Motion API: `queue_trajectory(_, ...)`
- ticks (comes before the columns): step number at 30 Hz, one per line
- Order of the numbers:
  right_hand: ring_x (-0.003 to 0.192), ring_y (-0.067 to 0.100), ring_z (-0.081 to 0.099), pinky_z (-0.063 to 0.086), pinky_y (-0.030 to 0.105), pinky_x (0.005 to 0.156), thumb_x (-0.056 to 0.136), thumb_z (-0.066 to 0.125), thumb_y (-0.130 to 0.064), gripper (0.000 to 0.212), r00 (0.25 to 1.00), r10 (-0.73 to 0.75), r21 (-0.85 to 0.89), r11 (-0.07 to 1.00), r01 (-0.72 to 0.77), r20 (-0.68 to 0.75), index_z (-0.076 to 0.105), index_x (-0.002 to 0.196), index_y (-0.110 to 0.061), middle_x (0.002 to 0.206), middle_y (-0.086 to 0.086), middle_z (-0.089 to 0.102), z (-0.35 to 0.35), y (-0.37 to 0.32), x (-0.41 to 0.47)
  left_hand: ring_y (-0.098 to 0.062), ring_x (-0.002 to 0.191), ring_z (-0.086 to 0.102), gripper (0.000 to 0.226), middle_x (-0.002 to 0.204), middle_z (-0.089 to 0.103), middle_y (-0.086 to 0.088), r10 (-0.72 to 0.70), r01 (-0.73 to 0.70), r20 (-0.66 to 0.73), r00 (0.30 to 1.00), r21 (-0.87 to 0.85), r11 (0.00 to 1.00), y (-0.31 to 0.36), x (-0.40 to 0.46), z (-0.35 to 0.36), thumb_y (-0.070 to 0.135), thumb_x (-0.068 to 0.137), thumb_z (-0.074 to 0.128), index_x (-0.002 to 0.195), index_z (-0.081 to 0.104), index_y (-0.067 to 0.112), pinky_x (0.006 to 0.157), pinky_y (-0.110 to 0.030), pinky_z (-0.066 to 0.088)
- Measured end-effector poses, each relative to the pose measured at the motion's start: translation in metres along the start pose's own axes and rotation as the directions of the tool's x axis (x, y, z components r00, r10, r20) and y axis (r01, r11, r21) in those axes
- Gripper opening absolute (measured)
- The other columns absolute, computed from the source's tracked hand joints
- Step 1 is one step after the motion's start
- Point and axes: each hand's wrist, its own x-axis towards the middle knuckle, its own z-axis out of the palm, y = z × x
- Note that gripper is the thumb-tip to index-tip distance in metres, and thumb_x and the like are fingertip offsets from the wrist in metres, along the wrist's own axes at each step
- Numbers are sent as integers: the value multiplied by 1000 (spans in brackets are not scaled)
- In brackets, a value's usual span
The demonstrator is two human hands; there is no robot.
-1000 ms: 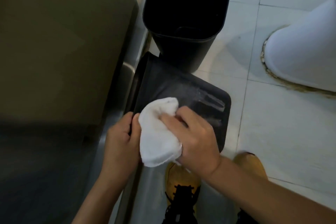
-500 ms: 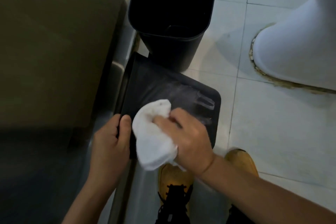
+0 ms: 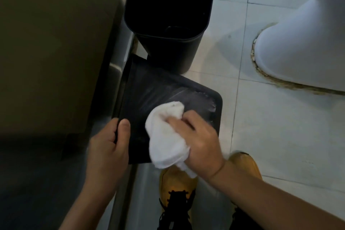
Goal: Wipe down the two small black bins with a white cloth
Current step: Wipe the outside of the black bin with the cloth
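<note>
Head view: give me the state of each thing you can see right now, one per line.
near bin: tipped on its side, streaky smears on upper face
far bin: upright, open top
white cloth: bunched, pressed on the near bin
right hand: gripping the cloth
left hand: holding the near bin's edge
yellow shoes: on the floor

Pale tiled floor [image 3: 270, 136], upright black bin [image 3: 168, 48], white pedestal [image 3: 298, 52]

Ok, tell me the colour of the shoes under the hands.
The shoes are yellow-tan with black laces, seen in the head view, the only one.
</note>
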Motion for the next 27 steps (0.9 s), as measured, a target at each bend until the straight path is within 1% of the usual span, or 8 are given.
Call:
queue_trajectory(3, 80, 26, 61, 48, 25, 69, 90, 52, -13, 33, 956, 279, 0, 960, -280, -94, 65, 120, -7, 102, 17, 62, -8, 46, 8, -12, 44, 40, 38, 55, 47, -14, -13, 14, 27, 1000, -35, 999, 2, -1, 0, 26, 99, 43, 66, 49, 7, 40, -35, 29)
queue_trajectory(6, 88, 32, 61, 42, 27, 70, 81, 61, -12, 42, 790, 595, -38, 795, -606, -146, 63, 122, -6, 110, 16, 57, -22, 85, 11, -12, 43, 38, 38, 56, 47, -12, -18, 20, 39, 999, -48, 999, 3, -1, -1, 31, 98, 42, 68, 50, 9, 42, -40, 30)
queue_trajectory(9, 89, 33, 61, 48, 31, 71, 83, 61, -10, 44, 848, 514, -59, 850, -524, -131, 60, 127, -7, 111, 16, 56, -17, 61, 9, -11, 43, 39, 37, 55, 47, -9, -17, 19, 43, 999, -53, 998, 4, 1, -1, 29, 98, 42, 68, 50, 10, 39, -33, 30)
queue_trajectory(12, 81, 26, 63, 56, 32, 67, 105, 41, -28, 34, 968, 244, 17, 970, -243, -56, 63, 124, -13, 100, 15, 61, -4, -2, 1, -11, 44, 37, 39, 55, 45, -14, 3, -2, 17, 1000, -12, 1000, 0, 0, 1, 24, 100, 44, 65, 47, 7, 42, -33, 27)
queue_trajectory(15, 73, 21, 60, 55, 30, 62, 105, 46, -23, 32, 1000, -6, -26, 1000, 6, -17, 73, 114, -8, 87, 12, 62, 1, -7, 5, -16, 46, 38, 40, 54, 44, -18, 10, -10, -9, 1000, 13, 1000, -1, -1, 1, 20, 100, 46, 64, 45, 3, 43, -33, 26)
queue_trajectory(18, 77, 27, 62, 55, 33, 65, 93, 56, -13, 30, 976, 202, -50, 977, -206, -78, 68, 118, -3, 98, 17, 62, -5, 35, 11, -16, 44, 39, 39, 55, 46, -15, -3, 4, 21, 1000, -29, 1000, 1, -1, 0, 24, 99, 44, 66, 49, 3, 38, -30, 27)
queue_trajectory(22, 89, 35, 61, 42, 30, 70, 82, 66, -5, 44, 764, 629, -65, 764, -641, -143, 62, 126, -5, 111, 16, 56, -23, 86, 19, -20, 43, 40, 38, 58, 49, -13, -7, 10, 40, 999, -62, 998, 5, -1, -2, 33, 97, 42, 68, 51, 9, 38, -35, 30)
queue_trajectory(27, 85, 13, 55, 53, 29, 68, 94, 54, -17, 34, 942, 326, 13, 945, -326, -84, 64, 124, -7, 108, 4, 54, -1, -3, 7, -27, 50, 43, 41, 58, 48, -16, 12, -12, 23, 1000, -12, 1000, -3, 1, 0, 29, 102, 42, 69, 49, 6, 45, -39, 33)
